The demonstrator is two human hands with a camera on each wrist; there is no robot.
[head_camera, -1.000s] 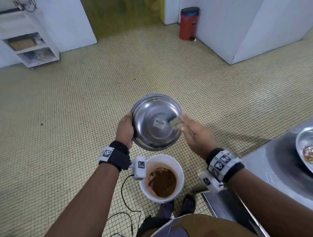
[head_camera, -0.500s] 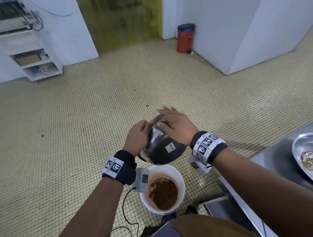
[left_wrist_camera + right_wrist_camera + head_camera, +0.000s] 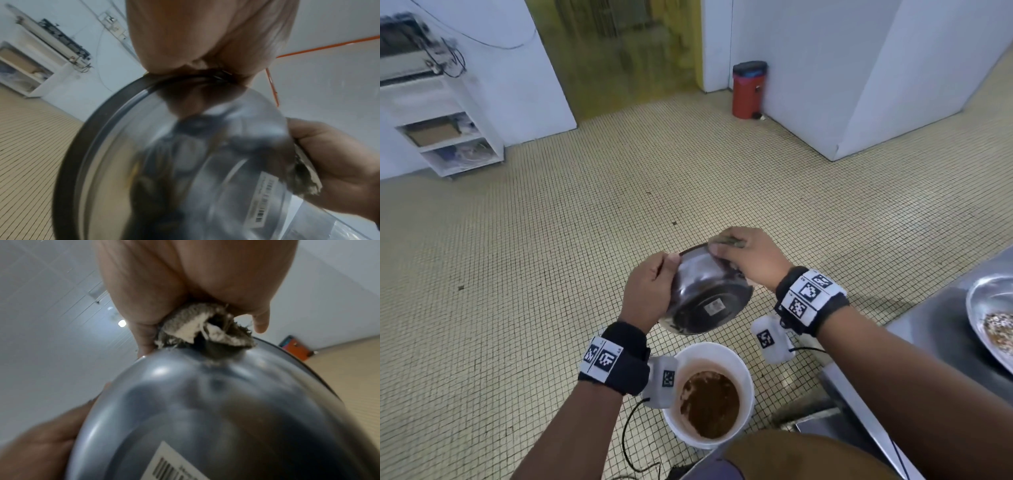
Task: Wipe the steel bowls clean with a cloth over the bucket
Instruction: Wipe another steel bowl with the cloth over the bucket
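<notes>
above the bucket [image 3: 710, 353], the bowl [image 3: 709, 298] now shows more underside.

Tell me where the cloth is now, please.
In the head view the cloth is under the right hand, pressed on the far outer wall of the bowl that the left hand grips above the bucket.
</notes>
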